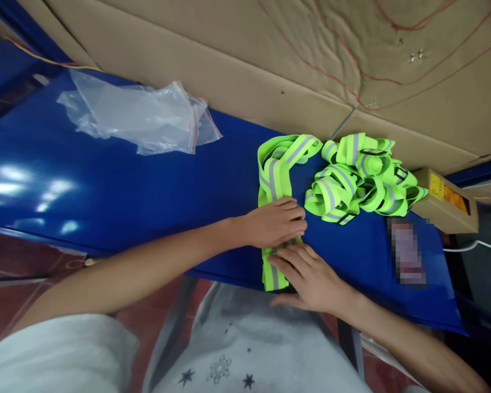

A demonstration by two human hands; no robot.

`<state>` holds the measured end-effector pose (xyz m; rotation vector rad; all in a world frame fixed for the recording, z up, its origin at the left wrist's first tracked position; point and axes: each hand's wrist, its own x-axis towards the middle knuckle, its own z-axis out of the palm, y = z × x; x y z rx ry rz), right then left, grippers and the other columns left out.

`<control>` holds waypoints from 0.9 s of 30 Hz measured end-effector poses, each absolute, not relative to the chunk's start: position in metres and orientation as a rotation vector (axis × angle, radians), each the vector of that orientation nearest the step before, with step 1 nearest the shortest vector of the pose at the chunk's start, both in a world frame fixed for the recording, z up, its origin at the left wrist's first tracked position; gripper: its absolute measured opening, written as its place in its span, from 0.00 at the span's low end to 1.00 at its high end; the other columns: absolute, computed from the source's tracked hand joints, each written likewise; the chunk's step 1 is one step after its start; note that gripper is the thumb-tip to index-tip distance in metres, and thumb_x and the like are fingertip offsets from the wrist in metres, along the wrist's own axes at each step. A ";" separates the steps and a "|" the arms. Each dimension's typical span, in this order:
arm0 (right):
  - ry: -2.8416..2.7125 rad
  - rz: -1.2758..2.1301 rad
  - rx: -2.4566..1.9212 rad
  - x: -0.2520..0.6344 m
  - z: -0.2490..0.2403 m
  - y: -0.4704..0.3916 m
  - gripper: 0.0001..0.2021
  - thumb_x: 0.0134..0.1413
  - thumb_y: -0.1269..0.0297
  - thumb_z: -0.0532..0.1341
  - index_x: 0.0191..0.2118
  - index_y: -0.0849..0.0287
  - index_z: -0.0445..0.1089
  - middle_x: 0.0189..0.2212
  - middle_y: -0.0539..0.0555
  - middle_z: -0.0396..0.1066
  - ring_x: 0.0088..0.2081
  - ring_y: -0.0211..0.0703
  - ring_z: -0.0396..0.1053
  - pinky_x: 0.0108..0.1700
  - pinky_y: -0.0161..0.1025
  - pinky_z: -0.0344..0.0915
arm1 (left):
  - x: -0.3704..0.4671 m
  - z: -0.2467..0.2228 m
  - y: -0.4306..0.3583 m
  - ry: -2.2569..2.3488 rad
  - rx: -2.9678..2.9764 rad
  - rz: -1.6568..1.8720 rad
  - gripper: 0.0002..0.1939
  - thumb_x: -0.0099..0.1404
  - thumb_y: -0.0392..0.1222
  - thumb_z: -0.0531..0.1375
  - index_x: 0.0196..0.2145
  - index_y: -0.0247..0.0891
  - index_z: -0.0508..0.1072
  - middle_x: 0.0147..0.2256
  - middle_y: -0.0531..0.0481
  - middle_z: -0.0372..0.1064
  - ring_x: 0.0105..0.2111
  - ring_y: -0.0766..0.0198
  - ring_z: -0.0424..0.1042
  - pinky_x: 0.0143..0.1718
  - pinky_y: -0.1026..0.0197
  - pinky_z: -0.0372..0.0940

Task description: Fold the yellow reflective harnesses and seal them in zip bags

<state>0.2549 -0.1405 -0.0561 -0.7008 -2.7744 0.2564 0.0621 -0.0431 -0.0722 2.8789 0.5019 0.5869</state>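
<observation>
Leftward, I catch white glare on the glossy blue tabletop (213, 185); coarse pixels mask a pinkish rectangular object (408, 252).

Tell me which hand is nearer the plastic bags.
Left. The left hand lies on the green strap, nearer the bags; the right hand is farther off, at its lower part.

Place: we read a workshop or small packing station; can't tell which
Bench: glossy blue worktop (213, 185), long and narrow, running left to right
Far side: we see brown cardboard (229, 54) covering, creased toward the right, red cords (401, 83) lying loosely over it
Batch: many lime reflective straps (372, 164), all alike, heaped at right
Bags: clear zip-seal bags (147, 117) piled far left
Carton: small box (450, 210), yellow label, right end
Floor: reddish tiles (8, 262), near left
</observation>
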 end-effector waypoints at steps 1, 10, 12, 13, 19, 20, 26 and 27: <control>-2.777 0.257 -0.713 0.257 -0.056 -0.144 0.34 0.64 0.40 0.60 0.60 0.69 0.68 0.50 0.65 0.73 0.53 0.56 0.67 0.58 0.52 0.64 | 0.062 -0.071 -0.043 0.505 2.869 0.600 0.15 0.77 0.42 0.48 0.41 0.37 0.74 0.43 0.43 0.70 0.44 0.55 0.67 0.61 0.49 0.56; -2.719 0.227 -0.726 0.260 -0.046 -0.158 0.21 0.67 0.52 0.62 0.55 0.65 0.72 0.46 0.59 0.78 0.49 0.53 0.74 0.54 0.49 0.69 | 0.059 -0.069 -0.043 0.497 2.728 0.620 0.18 0.78 0.44 0.45 0.43 0.37 0.73 0.43 0.41 0.69 0.44 0.54 0.65 0.55 0.50 0.59; -2.723 0.344 -0.724 0.258 -0.037 -0.153 0.19 0.67 0.53 0.62 0.53 0.64 0.72 0.43 0.57 0.79 0.45 0.49 0.76 0.49 0.45 0.71 | 0.059 -0.068 -0.044 0.493 2.737 0.605 0.18 0.78 0.44 0.45 0.43 0.38 0.73 0.43 0.41 0.69 0.44 0.54 0.65 0.56 0.48 0.58; -2.736 0.409 -0.720 0.257 -0.032 -0.148 0.18 0.67 0.53 0.62 0.52 0.63 0.72 0.41 0.56 0.79 0.42 0.48 0.76 0.45 0.43 0.71 | 0.059 -0.068 -0.044 0.490 2.735 0.600 0.18 0.78 0.45 0.45 0.44 0.38 0.73 0.44 0.41 0.69 0.44 0.54 0.65 0.56 0.48 0.57; -2.774 0.805 -0.830 0.247 -0.014 -0.114 0.12 0.70 0.55 0.60 0.49 0.57 0.69 0.38 0.49 0.80 0.35 0.41 0.78 0.34 0.36 0.66 | 0.060 -0.069 -0.044 0.483 2.707 0.597 0.18 0.79 0.48 0.46 0.43 0.38 0.73 0.45 0.42 0.70 0.45 0.54 0.65 0.57 0.49 0.57; -2.770 0.835 -0.826 0.246 -0.015 -0.110 0.12 0.70 0.55 0.60 0.49 0.57 0.69 0.40 0.49 0.80 0.37 0.41 0.78 0.36 0.36 0.66 | 0.060 -0.069 -0.043 0.487 2.705 0.598 0.19 0.79 0.48 0.46 0.42 0.38 0.73 0.44 0.42 0.70 0.45 0.55 0.65 0.56 0.49 0.57; -2.654 0.202 -0.737 0.238 -0.033 -0.105 0.11 0.69 0.58 0.62 0.50 0.56 0.75 0.37 0.52 0.79 0.42 0.44 0.74 0.48 0.42 0.64 | 0.060 -0.071 -0.033 0.523 2.565 0.642 0.19 0.79 0.42 0.44 0.38 0.36 0.71 0.37 0.44 0.70 0.37 0.59 0.67 0.45 0.55 0.62; -2.645 0.072 -0.739 0.238 -0.037 -0.106 0.11 0.68 0.59 0.63 0.51 0.56 0.75 0.37 0.52 0.78 0.42 0.45 0.73 0.48 0.43 0.63 | 0.059 -0.072 -0.031 0.538 2.596 0.647 0.18 0.79 0.42 0.45 0.38 0.36 0.71 0.38 0.44 0.70 0.38 0.59 0.67 0.45 0.56 0.63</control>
